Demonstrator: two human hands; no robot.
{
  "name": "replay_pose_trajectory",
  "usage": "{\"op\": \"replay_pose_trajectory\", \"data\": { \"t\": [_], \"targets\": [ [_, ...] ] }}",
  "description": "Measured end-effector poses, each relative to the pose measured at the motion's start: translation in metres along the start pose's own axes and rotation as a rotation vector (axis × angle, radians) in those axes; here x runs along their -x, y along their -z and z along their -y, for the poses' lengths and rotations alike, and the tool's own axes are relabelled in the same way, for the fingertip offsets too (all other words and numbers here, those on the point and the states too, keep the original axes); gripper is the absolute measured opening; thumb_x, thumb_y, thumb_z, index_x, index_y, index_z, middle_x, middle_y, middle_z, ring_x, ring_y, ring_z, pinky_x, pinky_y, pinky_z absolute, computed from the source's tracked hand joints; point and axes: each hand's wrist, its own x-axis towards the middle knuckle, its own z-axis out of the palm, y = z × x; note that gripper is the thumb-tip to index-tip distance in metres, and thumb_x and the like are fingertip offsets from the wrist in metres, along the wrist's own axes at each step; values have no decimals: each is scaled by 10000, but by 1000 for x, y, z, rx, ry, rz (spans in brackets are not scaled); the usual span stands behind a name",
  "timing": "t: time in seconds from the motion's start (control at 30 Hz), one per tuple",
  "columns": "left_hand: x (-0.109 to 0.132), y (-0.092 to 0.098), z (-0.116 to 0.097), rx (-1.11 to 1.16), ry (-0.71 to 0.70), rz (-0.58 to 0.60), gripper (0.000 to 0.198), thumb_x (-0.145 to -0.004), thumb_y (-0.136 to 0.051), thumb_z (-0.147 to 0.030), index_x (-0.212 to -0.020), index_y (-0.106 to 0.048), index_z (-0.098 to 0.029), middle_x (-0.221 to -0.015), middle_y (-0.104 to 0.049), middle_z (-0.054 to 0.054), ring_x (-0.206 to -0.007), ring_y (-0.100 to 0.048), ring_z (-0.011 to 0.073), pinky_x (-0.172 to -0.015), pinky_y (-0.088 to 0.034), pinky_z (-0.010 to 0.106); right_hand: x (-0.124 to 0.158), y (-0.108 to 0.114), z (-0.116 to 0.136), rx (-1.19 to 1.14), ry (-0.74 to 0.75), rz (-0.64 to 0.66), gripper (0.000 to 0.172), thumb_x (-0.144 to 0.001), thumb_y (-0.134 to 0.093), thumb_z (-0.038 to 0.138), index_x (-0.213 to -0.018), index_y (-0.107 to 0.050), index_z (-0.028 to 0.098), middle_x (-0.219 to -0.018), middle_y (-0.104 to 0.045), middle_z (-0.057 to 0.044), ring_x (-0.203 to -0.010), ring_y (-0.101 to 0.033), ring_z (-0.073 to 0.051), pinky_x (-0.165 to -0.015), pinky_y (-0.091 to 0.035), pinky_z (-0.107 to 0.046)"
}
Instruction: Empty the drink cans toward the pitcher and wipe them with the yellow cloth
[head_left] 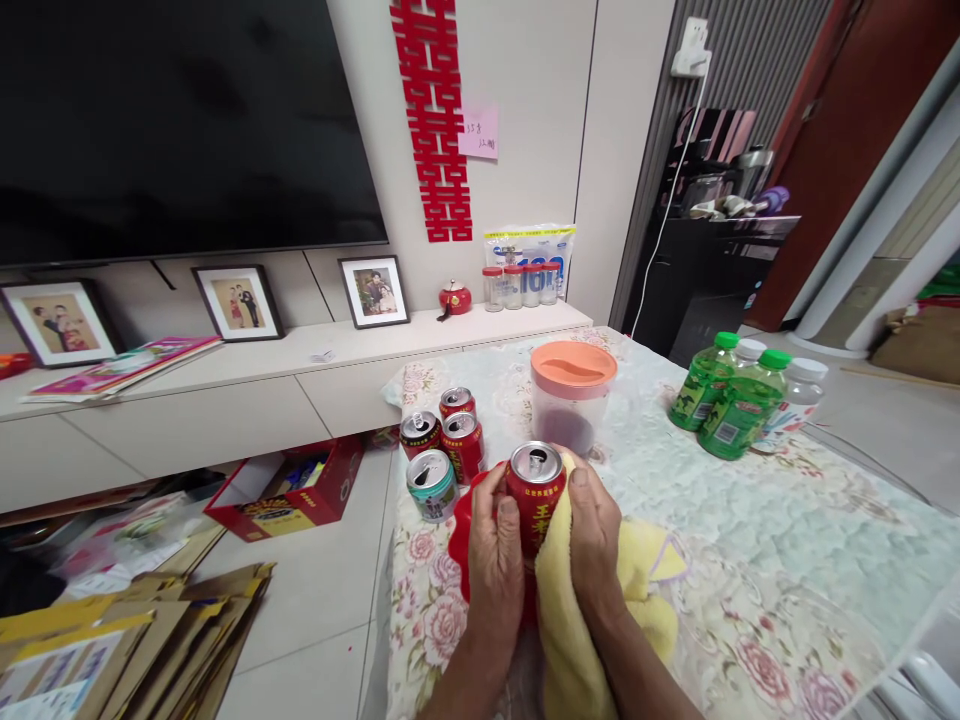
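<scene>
An opened red drink can [534,500] stands upright between my two hands, over a red scalloped dish [460,540] that they partly cover. My left hand [495,550] is wrapped round the can's left side. On the other side my right hand [595,535] presses a yellow towel [556,590] against the can, and the towel hangs down and spreads onto the table. Left of my hands, several cans are grouped: red ones such as this can [463,445] and a shorter teal-and-silver can [433,487]. Just beyond is a clear tub with an orange lid [574,366], dark contents inside.
Green-capped bottles [739,410] and white-capped ones stand at the right of the flowered tablecloth [750,560]. Behind are a white cabinet [315,360] with framed photos and small jars [521,287]. A red box [289,490] and flattened cardboard [165,640] lie on the floor at left.
</scene>
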Motion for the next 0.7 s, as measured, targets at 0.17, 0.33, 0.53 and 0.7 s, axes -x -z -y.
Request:
{"op": "replay_pose_trajectory", "data": {
  "t": [0.17, 0.33, 0.53, 0.7],
  "targets": [
    [11, -4, 5, 164, 32, 87, 708, -958, -633, -749, -1447, -600, -239, -1555, -647, 167, -1508, -572, 358, -1282, -447, 516, 8, -2, -15, 122, 182, -13, 609, -1100, -472, 604, -1340, -770, 130, -1424, -745, -170, -1341, -690, -299, -1161, -521, -455],
    [14, -3, 1, 330, 148, 87, 733, -967, -677, -686, -1526, -454, -268, -1503, -686, 151, -1358, -696, 311, -1181, -546, 467, 11, -5, -17, 160, 241, 75, 566, -1075, -528, 551, -1325, -798, 121, -1378, -771, -167, -1310, -713, -289, -1174, -521, -445],
    [2, 4, -10, 250, 78, 51, 744, -813, -775, -758, -1323, -636, -233, -1294, -783, 119, -1233, -745, 337, -1087, -601, 459, 6, -6, -5, 75, 48, 100, 596, -1105, -461, 611, -1251, -826, 163, -1308, -802, -144, -1217, -752, -301, -1083, -580, -440],
    [0, 5, -8, 298, -41, 163, 761, -799, -758, -816, -1252, -690, -209, -1222, -808, 132, -1138, -768, 350, -1027, -620, 465, -15, 2, 0, 14, -113, 199, 645, -1054, -506, 729, -982, -861, 195, -976, -847, -103, -863, -784, -283, -795, -638, -368]
  ]
}}
